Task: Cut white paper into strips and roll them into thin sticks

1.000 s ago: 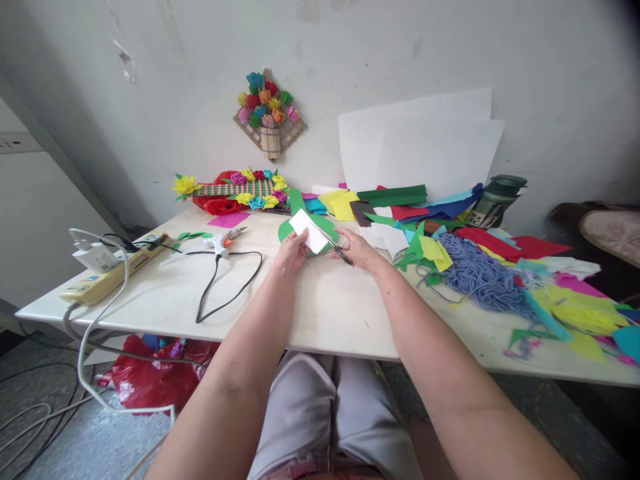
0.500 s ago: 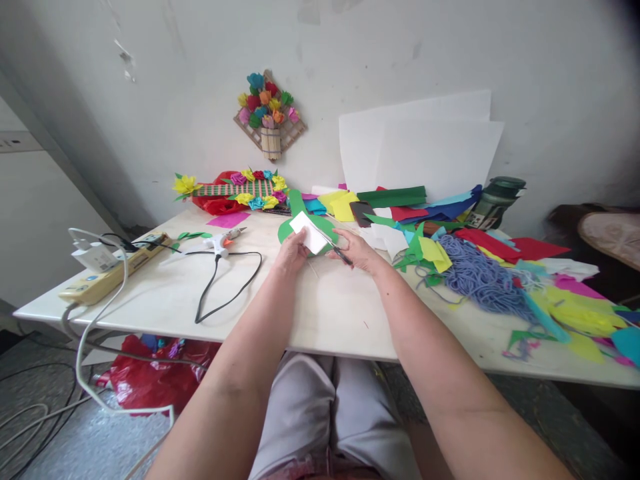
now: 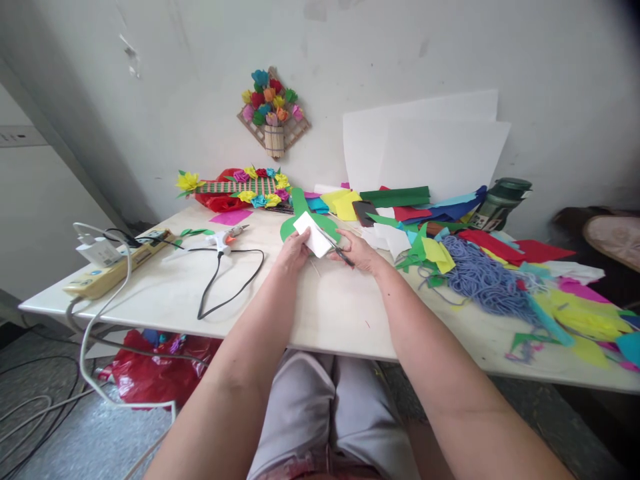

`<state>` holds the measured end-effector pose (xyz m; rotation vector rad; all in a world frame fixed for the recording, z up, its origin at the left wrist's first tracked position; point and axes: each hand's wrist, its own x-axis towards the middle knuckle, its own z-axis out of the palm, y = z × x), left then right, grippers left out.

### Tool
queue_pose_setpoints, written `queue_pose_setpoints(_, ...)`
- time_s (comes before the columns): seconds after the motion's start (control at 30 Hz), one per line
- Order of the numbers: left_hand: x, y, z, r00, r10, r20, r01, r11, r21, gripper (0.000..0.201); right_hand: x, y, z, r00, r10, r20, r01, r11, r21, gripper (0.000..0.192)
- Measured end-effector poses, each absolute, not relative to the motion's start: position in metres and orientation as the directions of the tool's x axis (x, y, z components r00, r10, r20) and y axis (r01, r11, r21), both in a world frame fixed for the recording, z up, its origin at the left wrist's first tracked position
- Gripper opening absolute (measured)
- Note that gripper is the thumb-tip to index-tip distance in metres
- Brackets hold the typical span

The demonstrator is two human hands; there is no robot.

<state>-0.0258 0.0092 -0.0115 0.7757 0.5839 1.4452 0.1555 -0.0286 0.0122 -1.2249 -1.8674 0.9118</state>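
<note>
Between thumb and fingers, my left hand (image 3: 296, 248) grips a small folded piece of white paper (image 3: 312, 233). My right hand (image 3: 359, 252) is closed around the handles of a pair of scissors (image 3: 342, 255), whose blades lie along the paper's right edge. Behind the paper is a green guitar-shaped cutout (image 3: 299, 201), with a rounded body and an upright neck; its lower part is partly hidden by the paper and my hands. A thin pale strip hangs just below the paper.
On the left are a glue gun (image 3: 223, 243) with its looping cord and a power strip (image 3: 95, 279). Blue yarn (image 3: 483, 277), coloured paper and a green bottle (image 3: 500, 205) crowd the right. A flower-decorated guitar craft (image 3: 240, 187) lies at the back.
The whole view has shifted slightly, so things appear a little further right. Both hands keep their hold on the paper and scissors, with hardly any movement between them.
</note>
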Motion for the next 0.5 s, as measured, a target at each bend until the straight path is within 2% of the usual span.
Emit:
queue_pose_setpoints(0.27, -0.022, 0.0031, -0.0079, 0.103, 0.99, 0.093, -0.644, -0.005, 0.765, 0.016, 0.1523, -0.035, 0.0156, -0.273, 0.952, 0.138, 0.384, 0.24, -0.892, 0.09)
queue_pose_setpoints(0.5, -0.022, 0.0046, -0.0092, 0.096, 0.99, 0.106, -0.654, -0.017, 0.756, 0.015, 0.1522, -0.0308, 0.0118, -0.269, 0.949, 0.162, 0.366, 0.256, -0.895, 0.085)
